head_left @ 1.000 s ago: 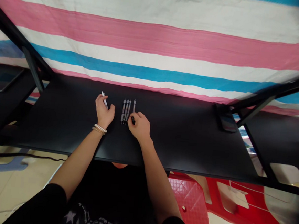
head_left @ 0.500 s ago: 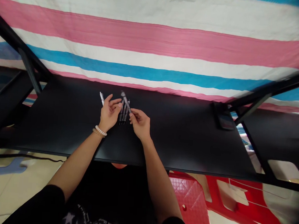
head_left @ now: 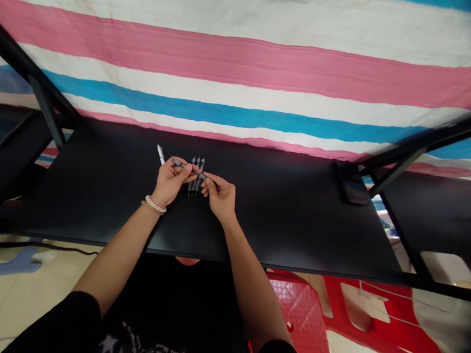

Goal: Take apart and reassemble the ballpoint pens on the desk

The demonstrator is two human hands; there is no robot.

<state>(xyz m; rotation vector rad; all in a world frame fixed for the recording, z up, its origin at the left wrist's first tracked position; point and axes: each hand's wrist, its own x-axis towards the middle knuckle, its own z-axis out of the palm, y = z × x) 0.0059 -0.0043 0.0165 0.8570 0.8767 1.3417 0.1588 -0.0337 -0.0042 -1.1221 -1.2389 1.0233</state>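
Between my two hands lies a dark pen, held nearly level and tilted down to the right. My left hand is closed, pinching the pen's left part between thumb and fingers. The fingertips of my right hand grip its right end. Beneath and just behind the held pen, 3 dark pens lie side by side on the black table, partly covered by my fingers. A white pen rests beyond my left hand, its lower end hidden by that hand.
A dark phone-like slab lies at the table's right end, by a black metal frame. Striped cloth hangs behind the table's back edge. A red plastic stool stands below the front edge on the right.
The pen in my right hand has swung from upright-leaning to nearly level. My left hand, with fingers apart before, has closed on the pen's other end.
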